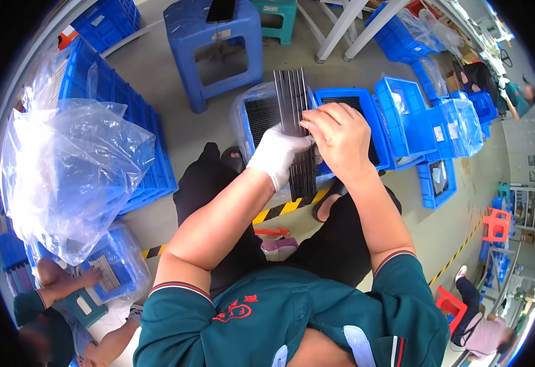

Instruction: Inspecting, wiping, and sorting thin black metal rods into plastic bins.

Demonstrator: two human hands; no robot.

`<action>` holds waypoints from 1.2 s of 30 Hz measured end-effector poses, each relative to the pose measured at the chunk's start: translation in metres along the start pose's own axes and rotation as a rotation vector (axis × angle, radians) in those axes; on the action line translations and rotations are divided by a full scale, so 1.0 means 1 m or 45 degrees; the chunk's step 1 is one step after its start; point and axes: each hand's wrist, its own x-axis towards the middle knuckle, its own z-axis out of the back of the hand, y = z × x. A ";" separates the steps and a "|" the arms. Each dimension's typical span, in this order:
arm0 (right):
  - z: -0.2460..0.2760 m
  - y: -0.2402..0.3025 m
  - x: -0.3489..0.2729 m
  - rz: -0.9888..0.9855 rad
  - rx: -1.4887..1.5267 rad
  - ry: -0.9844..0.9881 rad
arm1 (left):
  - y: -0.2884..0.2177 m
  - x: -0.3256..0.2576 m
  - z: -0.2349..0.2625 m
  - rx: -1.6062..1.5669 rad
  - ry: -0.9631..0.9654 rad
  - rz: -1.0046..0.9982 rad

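Note:
A stack of long dark ribbed strips [293, 101] stands upright in front of me. My left hand [276, 153], in a white glove, grips the stack from the left side. Bare, my right hand [341, 134] closes on its right edge with the fingertips on the strips. Behind the stack sits a blue crate [365, 101] lined with clear plastic, with more dark ribbed parts [261, 113] inside it.
A large clear plastic bag [71, 171] lies over stacked blue crates [151, 159] at the left. A blue stool [215, 49] stands ahead, with more blue bins [426, 122] at the right. Another person [53, 306] works at the lower left; others are at the right edge.

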 end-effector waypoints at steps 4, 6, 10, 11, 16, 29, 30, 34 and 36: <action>0.012 0.006 0.005 -0.140 0.185 -0.041 | -0.003 0.000 0.003 -0.248 0.108 0.122; 0.009 0.002 0.003 -0.250 0.319 -0.035 | -0.006 -0.002 0.001 -0.271 0.128 0.187; 0.004 0.000 0.001 -0.527 0.502 0.065 | -0.008 -0.004 -0.002 -0.336 0.141 0.164; 0.004 0.001 0.002 -0.528 0.506 0.069 | -0.008 -0.004 -0.001 -0.313 0.141 0.164; 0.002 0.000 0.002 -0.391 0.417 -0.011 | -0.005 -0.002 0.001 -0.294 0.124 0.136; 0.008 0.004 0.004 -0.199 0.256 0.058 | 0.000 0.000 0.007 -0.276 0.143 0.125; 0.009 0.007 0.006 -0.015 0.109 0.072 | 0.003 0.001 0.008 -0.244 0.129 0.073; 0.001 0.004 0.000 -0.029 0.081 0.023 | 0.001 -0.003 0.003 -0.180 0.123 0.020; 0.004 0.005 0.001 -0.057 0.102 0.044 | 0.000 -0.003 0.005 -0.269 0.133 0.103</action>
